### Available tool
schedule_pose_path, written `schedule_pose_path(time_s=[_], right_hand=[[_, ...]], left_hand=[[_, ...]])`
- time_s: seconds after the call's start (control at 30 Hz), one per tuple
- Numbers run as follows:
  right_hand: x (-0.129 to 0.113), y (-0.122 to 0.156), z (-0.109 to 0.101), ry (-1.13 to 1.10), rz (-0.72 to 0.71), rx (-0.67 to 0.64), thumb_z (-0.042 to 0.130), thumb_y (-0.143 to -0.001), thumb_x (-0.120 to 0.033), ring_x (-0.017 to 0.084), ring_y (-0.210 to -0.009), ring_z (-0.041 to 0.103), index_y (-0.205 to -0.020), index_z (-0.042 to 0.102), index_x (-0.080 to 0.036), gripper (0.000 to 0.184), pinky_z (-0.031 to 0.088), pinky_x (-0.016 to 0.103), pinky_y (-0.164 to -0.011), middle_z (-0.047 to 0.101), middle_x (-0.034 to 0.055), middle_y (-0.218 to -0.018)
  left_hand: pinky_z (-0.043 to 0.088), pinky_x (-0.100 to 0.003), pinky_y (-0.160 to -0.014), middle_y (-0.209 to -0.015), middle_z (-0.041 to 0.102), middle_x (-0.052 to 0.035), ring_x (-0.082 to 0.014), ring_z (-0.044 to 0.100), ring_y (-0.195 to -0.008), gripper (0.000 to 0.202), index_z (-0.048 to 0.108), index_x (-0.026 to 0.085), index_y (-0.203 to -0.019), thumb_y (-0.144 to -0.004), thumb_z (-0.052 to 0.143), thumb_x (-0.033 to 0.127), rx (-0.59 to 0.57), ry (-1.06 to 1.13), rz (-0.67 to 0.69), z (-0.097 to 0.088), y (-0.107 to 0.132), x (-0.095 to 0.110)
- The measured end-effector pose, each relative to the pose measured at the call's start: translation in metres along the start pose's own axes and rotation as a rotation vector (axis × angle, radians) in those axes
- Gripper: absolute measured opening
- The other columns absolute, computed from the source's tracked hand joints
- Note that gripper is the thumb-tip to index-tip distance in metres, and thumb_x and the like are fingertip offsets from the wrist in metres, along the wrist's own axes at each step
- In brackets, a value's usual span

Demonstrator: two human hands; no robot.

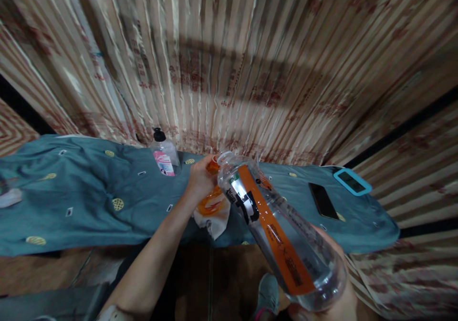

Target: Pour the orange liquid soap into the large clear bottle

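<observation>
A large clear plastic bottle (286, 230) with an orange label is tilted, its mouth low and pointing to the left. My right hand (343, 290) is wrapped round its base from below and the right side. My left hand (202, 180) is closed round the upper part of an orange container (211, 202) on the bed-like surface. The two mouths meet or nearly meet; I cannot tell whether they touch. The lower part of the container is white and crumpled-looking, partly hidden by my left wrist. Liquid flow between the two cannot be made out.
A pump bottle (164, 155) with a black top and pink label stands left of my hands. To the right lie a dark phone (323, 201) and a blue-framed device (352, 181). A green patterned cloth (89, 192) covers the surface; a striped curtain (222, 63) hangs behind.
</observation>
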State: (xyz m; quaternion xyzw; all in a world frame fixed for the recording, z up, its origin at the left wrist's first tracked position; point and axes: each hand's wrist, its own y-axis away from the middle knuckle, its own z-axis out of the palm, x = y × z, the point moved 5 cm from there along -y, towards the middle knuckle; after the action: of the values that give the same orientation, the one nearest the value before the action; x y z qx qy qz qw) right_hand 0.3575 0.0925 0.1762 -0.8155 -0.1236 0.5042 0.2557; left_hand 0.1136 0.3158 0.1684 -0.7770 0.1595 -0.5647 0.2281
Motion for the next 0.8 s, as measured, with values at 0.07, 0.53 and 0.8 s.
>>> schedule_pose_path(time_s=[0.07,0.53,0.8], right_hand=[[-0.005,-0.002,0.004,-0.022,0.028,0.036,0.083,-0.079,-0.063,0.014,-0.117,0.070,-0.153,0.047,-0.034,0.087,0.053,0.016,-0.098,0.068,-0.0033,-0.134],[-0.016,-0.010,0.018,-0.184,0.265,0.268,0.087,-0.064,-0.076,0.014,-0.092,0.075,-0.135,0.057,-0.034,0.087,0.058,0.022,-0.077,0.075,-0.0056,-0.112],[-0.010,-0.015,0.008,-0.145,0.199,0.197,0.087,-0.066,-0.074,0.015,-0.095,0.074,-0.138,0.058,-0.035,0.086,0.058,0.022,-0.080,0.073,-0.0038,-0.118]], left_hand=[[0.051,-0.027,-0.068,-0.079,0.078,-0.0007,-0.0187,0.070,-0.071,0.009,0.074,0.018,-0.082,-0.074,0.070,0.018,-0.015,0.004,-0.008,0.000,0.000,-0.002],[0.052,-0.027,-0.064,-0.076,0.079,-0.0011,-0.0192,0.070,-0.069,0.013,0.076,0.018,-0.083,-0.074,0.074,0.027,-0.010,0.063,-0.034,0.000,0.000,0.002],[0.051,-0.027,-0.065,-0.071,0.075,0.0001,-0.0186,0.068,-0.067,0.012,0.074,0.018,-0.079,-0.073,0.075,0.029,-0.004,0.041,-0.069,0.000,-0.001,-0.001]])
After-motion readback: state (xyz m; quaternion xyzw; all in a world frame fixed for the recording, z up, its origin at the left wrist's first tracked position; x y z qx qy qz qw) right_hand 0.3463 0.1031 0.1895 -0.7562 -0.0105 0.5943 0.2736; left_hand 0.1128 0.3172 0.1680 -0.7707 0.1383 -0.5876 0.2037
